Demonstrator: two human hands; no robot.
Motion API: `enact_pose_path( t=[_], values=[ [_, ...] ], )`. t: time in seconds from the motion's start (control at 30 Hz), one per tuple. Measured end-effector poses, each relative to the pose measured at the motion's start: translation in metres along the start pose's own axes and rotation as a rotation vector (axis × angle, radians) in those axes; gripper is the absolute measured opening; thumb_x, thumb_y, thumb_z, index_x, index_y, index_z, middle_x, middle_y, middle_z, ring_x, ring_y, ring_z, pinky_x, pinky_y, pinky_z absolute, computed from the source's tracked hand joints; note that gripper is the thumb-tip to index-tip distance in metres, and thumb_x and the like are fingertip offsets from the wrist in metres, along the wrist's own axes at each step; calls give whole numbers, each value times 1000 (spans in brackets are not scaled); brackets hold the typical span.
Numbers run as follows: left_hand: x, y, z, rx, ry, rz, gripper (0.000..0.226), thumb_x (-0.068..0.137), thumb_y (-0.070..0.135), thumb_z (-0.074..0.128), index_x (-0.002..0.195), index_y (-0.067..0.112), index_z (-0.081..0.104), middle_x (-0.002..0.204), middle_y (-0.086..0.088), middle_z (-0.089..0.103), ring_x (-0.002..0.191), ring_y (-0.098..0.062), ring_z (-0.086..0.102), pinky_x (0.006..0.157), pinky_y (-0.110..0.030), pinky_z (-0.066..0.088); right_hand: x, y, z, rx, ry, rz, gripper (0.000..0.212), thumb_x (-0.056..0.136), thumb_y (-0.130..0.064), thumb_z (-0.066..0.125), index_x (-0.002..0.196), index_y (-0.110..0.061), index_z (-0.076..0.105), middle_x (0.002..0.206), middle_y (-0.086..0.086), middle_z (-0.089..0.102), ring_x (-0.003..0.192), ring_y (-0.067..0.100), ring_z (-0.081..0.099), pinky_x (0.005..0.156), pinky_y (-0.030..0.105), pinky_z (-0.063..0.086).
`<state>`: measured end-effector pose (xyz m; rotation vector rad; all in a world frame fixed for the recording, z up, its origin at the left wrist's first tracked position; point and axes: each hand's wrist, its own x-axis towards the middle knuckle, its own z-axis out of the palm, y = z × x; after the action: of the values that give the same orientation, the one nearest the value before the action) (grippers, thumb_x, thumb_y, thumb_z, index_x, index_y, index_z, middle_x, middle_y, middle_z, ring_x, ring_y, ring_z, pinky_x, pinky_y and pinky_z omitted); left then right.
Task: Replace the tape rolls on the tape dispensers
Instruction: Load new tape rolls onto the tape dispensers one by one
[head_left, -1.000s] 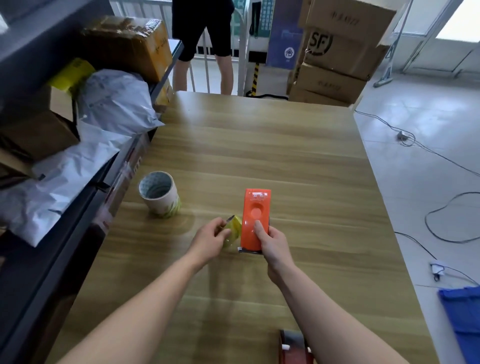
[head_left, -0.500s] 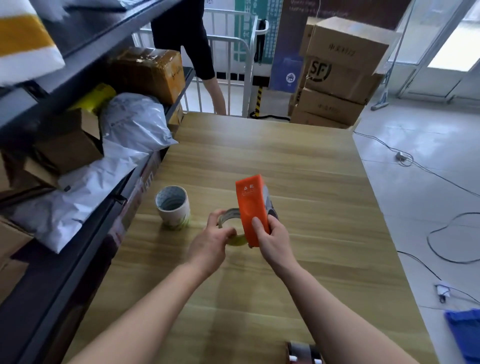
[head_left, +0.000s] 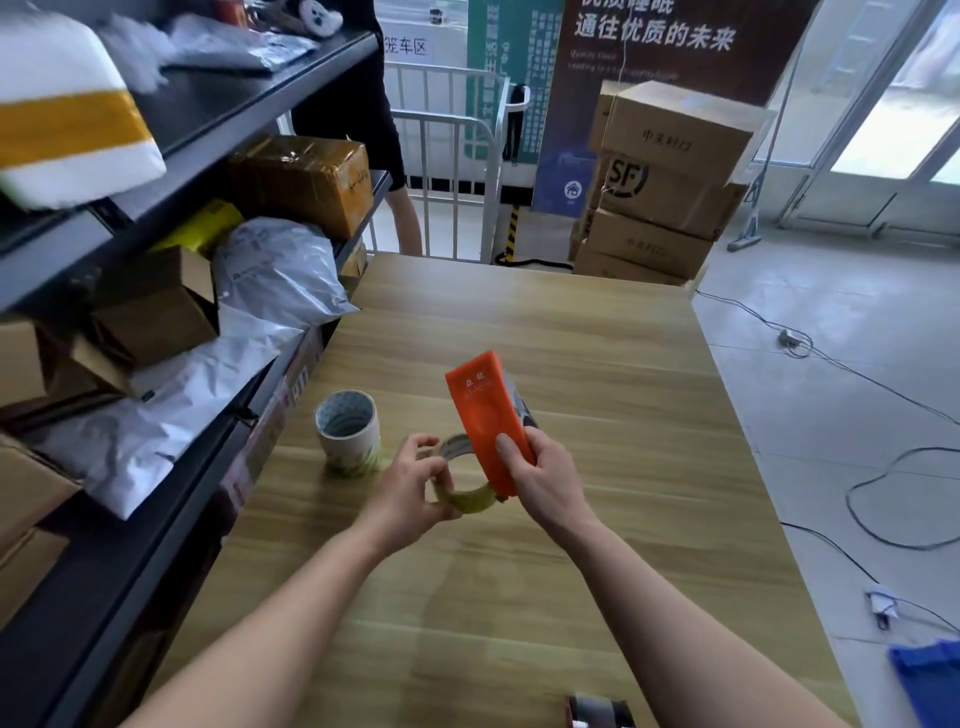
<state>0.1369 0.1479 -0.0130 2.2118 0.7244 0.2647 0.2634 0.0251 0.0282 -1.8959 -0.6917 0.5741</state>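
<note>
Fingers of my right hand (head_left: 540, 478) curl round the lower end of the orange plastic tape dispenser (head_left: 485, 421), held tilted above the light wooden table (head_left: 597, 353). My left hand (head_left: 410, 488) pinches a thin yellowish tape roll (head_left: 470, 501) that touches the dispenser's lower left edge. A tall whitish tape roll (head_left: 347, 434) stands upright nearby.

Daylight is streaming through the overexposed glass doors (head_left: 898, 114) at right; wide-angle distortion is bending the shelf (head_left: 218, 109) at left.

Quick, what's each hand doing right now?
Left hand: pinches the tape roll.
Right hand: grips the orange tape dispenser.
</note>
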Motion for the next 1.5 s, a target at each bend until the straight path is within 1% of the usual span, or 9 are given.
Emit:
enact_pose_path(
  t=[0.23,0.43,0.6,0.7,0.83,0.97,1.07,1.3,1.5],
  values=[
    [-5,15,-2,-27,134,98,45,61,13,85,88,24,51,131,0,47,121,-18,48,96,-36,46,-2,-2,-4,-120,-55,-25,25,93,-30,56,85,-7,61,78,15,65,73,37,62,69,53,52],
    [-6,25,-2,-96,152,50,77,53,30,86,116,27,43,115,5,52,109,-15,47,91,-38,46,-11,-9,-7,271,-184,127,18,97,-21,54,89,-7,62,75,13,63,57,24,61,52,42,53],
    [-8,25,-3,-189,83,54,89,51,23,86,126,33,38,122,13,52,118,-10,47,95,-38,47,-9,-8,-14,402,-231,205,26,97,-20,54,104,3,64,86,18,66,68,30,61,61,40,50],
    [-5,30,-8,-285,-20,38,84,52,25,80,125,36,41,127,16,51,121,-1,46,101,-36,43,-9,-5,-20,538,-208,252,23,97,-22,53,100,-2,65,78,12,70,56,24,64,48,31,52],
    [-3,37,-15,-578,-136,-136,94,47,25,87,128,36,40,135,0,45,113,-20,58,85,-34,55,-8,-1,-21,685,-195,302,28,96,-26,51,104,-4,66,89,14,71,68,27,66,51,34,52],
    [-5,43,-19,-679,-207,-152,109,42,32,90,139,26,40,130,-3,52,105,-21,64,82,-35,56,-9,1,-19,758,-148,338,37,96,-39,47,108,-9,66,96,14,73,79,30,67,55,33,50],
    [-7,53,-17,-723,-185,-124,99,44,35,88,133,30,45,127,-2,55,104,-21,64,75,-32,57,-9,0,-17,770,-141,308,50,97,-47,44,113,-5,65,101,22,72,77,34,67,49,31,49],
    [-9,54,-22,-729,-197,-225,83,50,38,86,124,26,51,119,-9,59,105,-31,63,77,-44,58,-10,-2,-13,732,-145,302,46,91,-48,55,103,-5,64,73,10,69,52,20,61,45,27,49],
    [-7,51,-30,-815,-219,-366,39,80,39,70,115,27,59,109,-14,65,90,-29,68,70,-38,58,-16,-5,-16,762,-372,203,39,72,-22,74,107,-8,64,80,7,66,66,15,57,56,23,38]
  ],
)
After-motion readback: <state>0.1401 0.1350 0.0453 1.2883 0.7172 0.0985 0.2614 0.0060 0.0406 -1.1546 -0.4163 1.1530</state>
